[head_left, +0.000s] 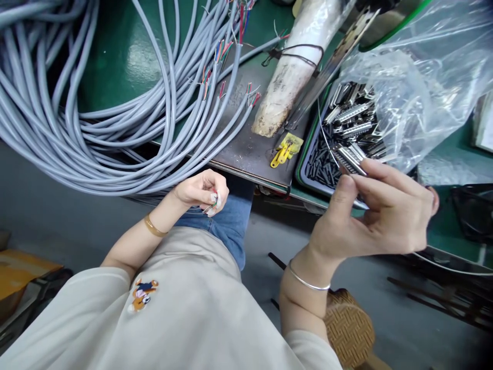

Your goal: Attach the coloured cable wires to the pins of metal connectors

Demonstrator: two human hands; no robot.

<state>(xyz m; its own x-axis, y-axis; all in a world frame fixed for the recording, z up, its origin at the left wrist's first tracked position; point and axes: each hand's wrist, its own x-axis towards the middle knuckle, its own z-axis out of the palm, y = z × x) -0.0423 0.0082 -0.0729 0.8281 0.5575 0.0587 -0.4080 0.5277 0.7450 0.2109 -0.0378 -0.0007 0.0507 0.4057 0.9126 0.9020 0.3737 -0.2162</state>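
My left hand [206, 192] is closed in a pinch in front of my lap. Thin coloured wires [210, 207] show between its fingers; where they lead is hidden. My right hand [373, 216] reaches to the near edge of a bin [302, 169], thumb and fingers pinched together. A shiny metal connector [349, 159] lies at those fingertips, its lower end hidden by them. A thin silvery wire [325, 134] curves down to the thumb tip. In the bin are more metal connectors [352, 113] and small black parts [323, 159].
Grey cables [127, 123] with stripped coloured ends cover the left of the green table [131, 51]. A stained white roll [288, 77] lies on a dark board [242, 154] beside yellow pieces [285, 150]. A clear plastic bag [423, 97] drapes over the bin. A woven stool [348, 329] stands below.
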